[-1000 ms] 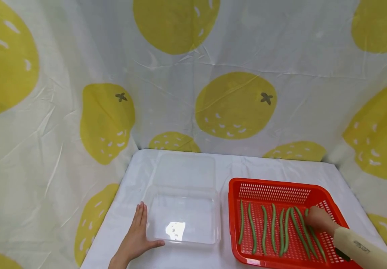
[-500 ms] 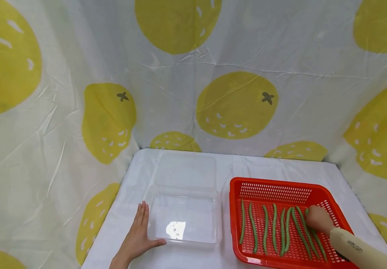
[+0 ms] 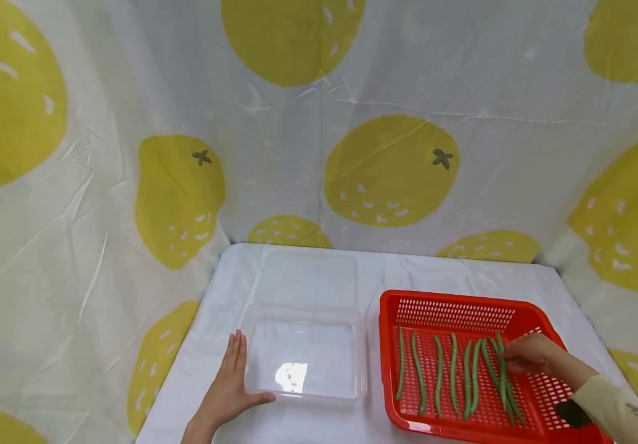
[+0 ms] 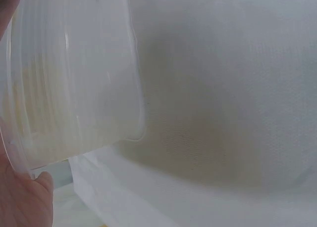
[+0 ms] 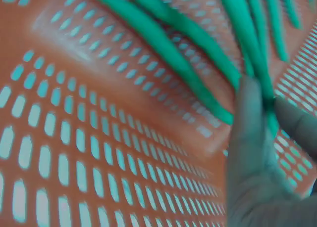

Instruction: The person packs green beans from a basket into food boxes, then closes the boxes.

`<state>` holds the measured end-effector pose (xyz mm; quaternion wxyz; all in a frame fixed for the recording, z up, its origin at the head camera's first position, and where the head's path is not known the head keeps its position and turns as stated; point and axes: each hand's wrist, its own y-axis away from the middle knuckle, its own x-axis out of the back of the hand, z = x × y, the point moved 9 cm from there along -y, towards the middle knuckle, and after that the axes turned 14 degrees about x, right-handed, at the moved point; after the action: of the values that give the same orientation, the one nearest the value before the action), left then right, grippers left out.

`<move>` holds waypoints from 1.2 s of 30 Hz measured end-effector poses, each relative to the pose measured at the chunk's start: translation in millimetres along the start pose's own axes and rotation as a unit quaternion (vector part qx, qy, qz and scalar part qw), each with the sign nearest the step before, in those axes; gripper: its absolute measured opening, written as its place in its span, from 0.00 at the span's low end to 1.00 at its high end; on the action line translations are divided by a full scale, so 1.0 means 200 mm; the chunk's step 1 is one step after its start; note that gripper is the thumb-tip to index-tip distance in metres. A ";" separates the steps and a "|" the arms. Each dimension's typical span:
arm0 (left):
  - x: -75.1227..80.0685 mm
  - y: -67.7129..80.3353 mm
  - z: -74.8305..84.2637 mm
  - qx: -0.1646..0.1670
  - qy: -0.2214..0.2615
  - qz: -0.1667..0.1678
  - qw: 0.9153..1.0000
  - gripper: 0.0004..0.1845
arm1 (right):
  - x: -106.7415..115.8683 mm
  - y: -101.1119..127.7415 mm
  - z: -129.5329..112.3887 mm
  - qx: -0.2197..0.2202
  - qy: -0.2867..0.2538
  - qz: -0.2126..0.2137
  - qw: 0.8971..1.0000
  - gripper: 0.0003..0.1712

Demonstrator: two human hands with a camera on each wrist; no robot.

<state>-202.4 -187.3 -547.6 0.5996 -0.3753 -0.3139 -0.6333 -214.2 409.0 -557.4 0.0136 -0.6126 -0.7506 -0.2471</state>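
The right hand (image 3: pixel 535 359) has shifted and now pinches a green bean (image 3: pixel 503 370); left hand (image 3: pixel 224 394) flat.

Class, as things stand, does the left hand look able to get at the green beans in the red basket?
Probably yes: the left hand lies flat beside the clear container, and nothing covers the green beans in the open red basket.

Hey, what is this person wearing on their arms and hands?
Both hands are bare. The right hand comes out of a long cream sleeve with a small dark marking and a black patch under the cuff. The left hand shows no sleeve.
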 end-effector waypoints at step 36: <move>-0.06 -0.06 -0.01 0.051 0.012 -0.027 0.998 0.74 | -1.65 -0.64 -1.03 0.021 -0.222 -0.174 0.959 0.11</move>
<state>-215.4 -181.1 -557.2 0.6041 -0.3286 -0.3486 -0.6368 -308.4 12.5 -528.3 -0.1838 -0.5114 -0.8349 -0.0873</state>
